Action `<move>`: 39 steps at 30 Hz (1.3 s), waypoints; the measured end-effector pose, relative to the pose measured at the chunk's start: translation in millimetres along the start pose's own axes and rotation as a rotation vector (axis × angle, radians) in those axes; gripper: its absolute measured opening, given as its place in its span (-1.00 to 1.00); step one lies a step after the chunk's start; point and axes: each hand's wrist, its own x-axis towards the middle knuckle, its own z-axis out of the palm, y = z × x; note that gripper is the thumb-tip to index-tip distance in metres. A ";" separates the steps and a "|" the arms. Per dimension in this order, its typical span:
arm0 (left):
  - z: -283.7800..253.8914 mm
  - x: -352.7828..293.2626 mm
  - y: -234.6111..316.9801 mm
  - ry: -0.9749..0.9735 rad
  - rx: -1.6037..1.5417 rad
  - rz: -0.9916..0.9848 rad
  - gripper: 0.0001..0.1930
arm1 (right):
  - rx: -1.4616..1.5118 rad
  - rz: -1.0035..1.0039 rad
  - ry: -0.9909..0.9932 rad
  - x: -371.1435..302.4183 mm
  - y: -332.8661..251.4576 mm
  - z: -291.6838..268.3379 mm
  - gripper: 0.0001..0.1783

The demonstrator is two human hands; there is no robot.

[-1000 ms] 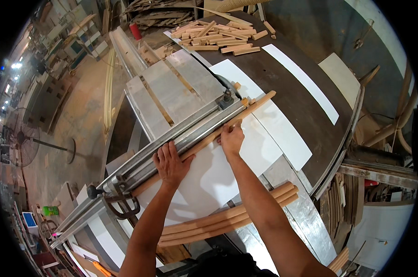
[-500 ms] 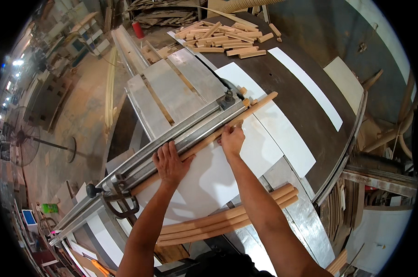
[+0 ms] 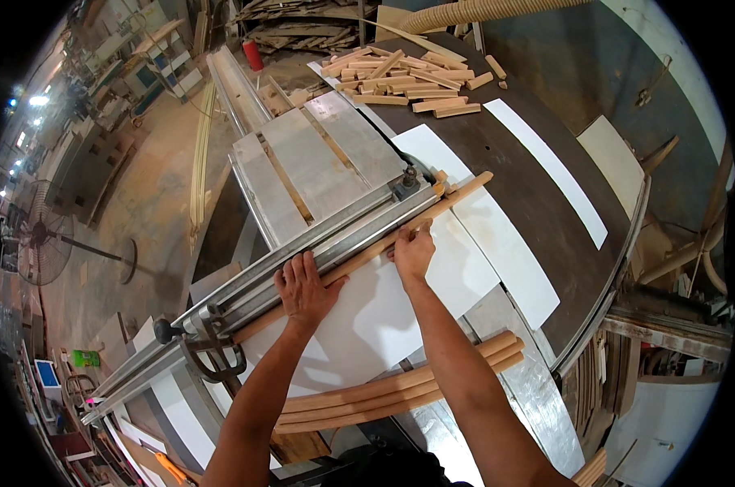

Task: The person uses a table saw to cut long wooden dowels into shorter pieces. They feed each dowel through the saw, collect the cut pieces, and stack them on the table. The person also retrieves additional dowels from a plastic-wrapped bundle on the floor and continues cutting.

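A long, narrow wooden strip (image 3: pixel 359 261) lies along the metal fence (image 3: pixel 345 248) of a sliding saw table. My left hand (image 3: pixel 305 290) has its fingers hooked over the fence and its thumb against the strip. Further along, my right hand (image 3: pixel 414 253) grips the same strip between thumb and fingers, near its far right end. Small wood offcuts (image 3: pixel 440 176) sit by the fence's far end. Beneath the hands is a white sheet (image 3: pixel 367 316). Several more wooden strips (image 3: pixel 408 390) lie side by side across the table, nearer my body, partly under my right forearm.
Short cut wood pieces (image 3: pixel 408 81) are heaped on the dark tabletop (image 3: pixel 530 178) at the back. A clamp with a curved handle (image 3: pixel 213 357) sits at the fence's near left end. A ribbed hose (image 3: pixel 481 15) crosses behind. A standing fan (image 3: pixel 43 235) is on the left.
The whole view has shifted slightly, down and to the right. Both hands keep their hold on the strip, which stays against the fence with little visible movement.
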 end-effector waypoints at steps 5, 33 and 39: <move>0.6 -0.8 0.6 -0.003 -0.009 0.002 -0.03 | -0.004 -0.023 -0.009 1.9 3.1 -0.8 -0.25; -21.1 6.0 28.9 -0.004 -0.164 -0.266 -0.17 | 0.025 0.024 -0.070 10.6 12.6 2.2 -0.28; -18.1 6.8 25.8 -0.011 -0.181 -0.281 -0.14 | -0.005 0.049 -0.048 6.1 3.8 1.7 -0.32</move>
